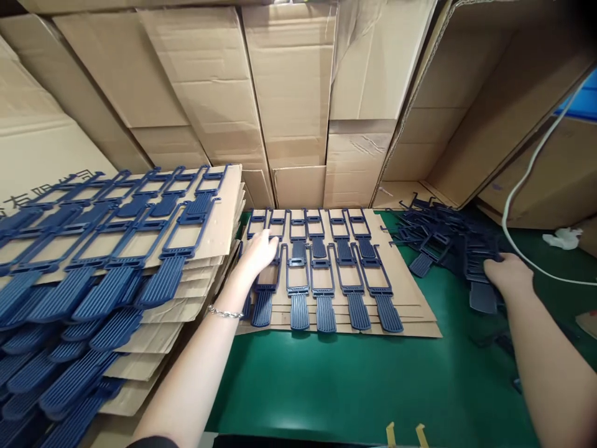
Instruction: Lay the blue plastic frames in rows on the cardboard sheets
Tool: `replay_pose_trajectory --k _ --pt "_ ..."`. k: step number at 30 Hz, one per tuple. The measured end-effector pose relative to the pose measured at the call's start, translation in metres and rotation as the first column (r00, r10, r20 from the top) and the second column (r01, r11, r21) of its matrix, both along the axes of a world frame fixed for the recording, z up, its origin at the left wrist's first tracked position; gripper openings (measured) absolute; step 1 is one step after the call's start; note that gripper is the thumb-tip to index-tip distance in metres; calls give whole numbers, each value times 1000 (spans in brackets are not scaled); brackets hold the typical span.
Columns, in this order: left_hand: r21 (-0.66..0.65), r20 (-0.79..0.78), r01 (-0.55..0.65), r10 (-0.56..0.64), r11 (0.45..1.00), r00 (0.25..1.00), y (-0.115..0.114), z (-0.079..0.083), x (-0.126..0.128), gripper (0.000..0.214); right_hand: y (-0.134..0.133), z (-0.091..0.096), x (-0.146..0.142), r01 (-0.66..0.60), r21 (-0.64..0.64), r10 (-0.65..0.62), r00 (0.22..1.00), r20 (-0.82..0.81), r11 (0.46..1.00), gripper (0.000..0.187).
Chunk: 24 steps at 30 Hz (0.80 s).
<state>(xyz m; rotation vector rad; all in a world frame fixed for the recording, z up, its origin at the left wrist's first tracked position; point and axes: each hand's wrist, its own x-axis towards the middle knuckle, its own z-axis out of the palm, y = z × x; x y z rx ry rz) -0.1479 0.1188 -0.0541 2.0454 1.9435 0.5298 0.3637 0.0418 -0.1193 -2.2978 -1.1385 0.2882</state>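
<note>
My left hand (265,252), with a chain bracelet at its wrist, reaches over the left end of a cardboard sheet (405,292). Its fingers are closed at a blue plastic frame with a ribbed paddle-like end (263,309), partly hidden behind the hand. More such frames lie in two rows on the sheet, among them a ribbed one (299,311). On the right, my right hand (508,277) is closed on a dark blue plastic part (483,297) at the edge of a jumbled pile (420,230). Its fingertips are partly hidden.
A tall stack of cardboard sheets (224,236) layered with blue frames (153,283) stands at left. Cardboard walls (289,87) close off the back. A white cable (508,211) and crumpled white wad (561,238) are at right. Yellow tape strips (390,434) mark the green tabletop's (345,379) front.
</note>
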Motion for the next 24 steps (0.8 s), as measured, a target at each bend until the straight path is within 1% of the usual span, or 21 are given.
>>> replay_pose_trajectory --k 2,3,4,5,7,8,9,10,11,12,13,15,18,22,24 --pt "-19 -29 -80 80 997 996 3 -9 -15 48 -5 -4 -5 176 -97 -173 984 39 980 55" --pt "-29 -44 -114 112 993 993 2 -14 -20 50 -7 -4 -12 244 -120 -236 969 79 962 56" --pt "-38 -57 -143 141 989 988 2 -18 -24 52 -8 -3 -21 287 -101 -272 952 141 953 56" --pt "-45 -69 -169 165 985 984 1 -22 -27 54 -9 -1 -32 302 -39 -286 933 219 953 55" --pt "-58 -88 -210 204 976 975 -1 -29 -31 56 -8 7 -58 248 149 -287 877 386 957 52" --pt "-66 -95 -223 216 973 972 -2 -31 -32 57 -6 11 -72 193 195 -261 861 437 962 51" --pt "-75 -102 -233 225 969 969 -2 -33 -33 58 -4 15 -87 139 193 -214 865 454 971 49" --pt "-84 -110 -245 236 966 966 -3 -34 -34 59 -1 19 -103 76 135 -127 893 432 988 46" --pt "-91 -120 -259 248 961 961 -4 -35 -35 59 2 21 -118 1 47 -19 927 374 999 43" --pt "-97 -130 -276 263 956 956 -5 -35 -35 60 5 22 -132 -66 -47 77 951 299 997 41" --pt "-101 -141 -293 278 951 950 -6 -34 -35 61 7 21 -144 -127 -111 152 956 253 986 39" --pt "-102 -163 -323 304 941 939 -10 -32 -34 62 11 15 -163 -201 -199 245 944 223 959 40" --pt "-87 -185 -349 330 933 926 -14 -28 -33 63 13 5 -175 -241 -221 286 937 201 945 40" --pt "-66 -191 -370 352 927 916 -15 -26 -33 65 17 1 -171 -244 -178 259 964 67 953 35" --pt "-65 -190 -372 355 926 915 -14 -26 -34 65 20 2 -167 -236 -167 246 968 41 957 32"
